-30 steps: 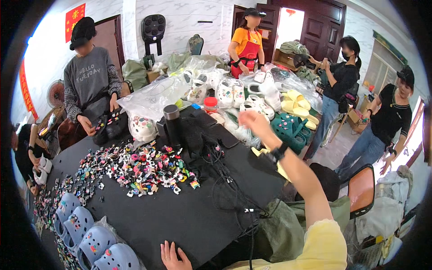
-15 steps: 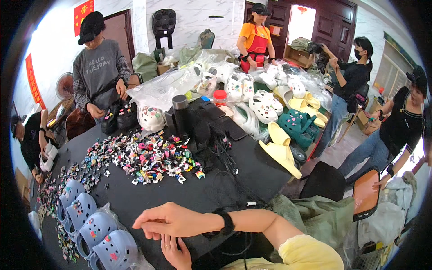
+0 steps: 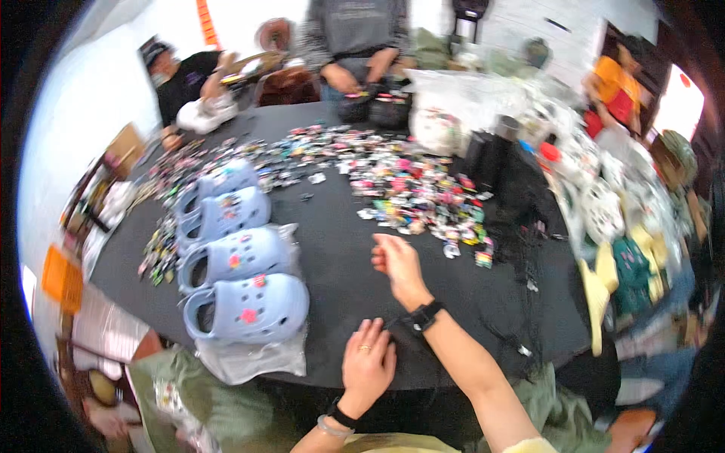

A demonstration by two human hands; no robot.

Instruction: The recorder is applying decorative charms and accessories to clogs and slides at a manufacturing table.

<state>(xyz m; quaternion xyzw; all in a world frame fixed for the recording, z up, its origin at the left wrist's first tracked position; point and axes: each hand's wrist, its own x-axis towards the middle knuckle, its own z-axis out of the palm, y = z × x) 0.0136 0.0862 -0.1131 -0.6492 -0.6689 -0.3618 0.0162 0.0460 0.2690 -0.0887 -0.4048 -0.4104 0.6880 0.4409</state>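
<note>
My left hand (image 3: pixel 368 362) lies at the near edge of the black table, fingers stretched out and holding nothing. A ring and a black wristband are on it. Farther forward, my right hand (image 3: pixel 400 268) hovers over the table, its fingers loosely bent and slightly blurred, with no object visible in them. Just beyond it spreads a heap of small colourful shoe charms (image 3: pixel 411 192). To the left of both hands stand several light blue clogs (image 3: pixel 260 309) in a row, partly on a clear plastic bag (image 3: pixel 291 355). Charms are fixed on the clogs.
Across the table a person in a grey top (image 3: pixel 359 38) handles black clogs (image 3: pixel 389 106). A black tumbler (image 3: pixel 504 132) and cables (image 3: pixel 529 279) are at the right. Yellow slides (image 3: pixel 600 283) and green clogs (image 3: pixel 628 272) lie beyond. An orange crate (image 3: pixel 60 279) stands far left.
The view has swung left, bringing the blue clogs nearer the middle. My hands, crossed before, are now apart: the right reaches forward toward the charms, the left rests at the table edge.
</note>
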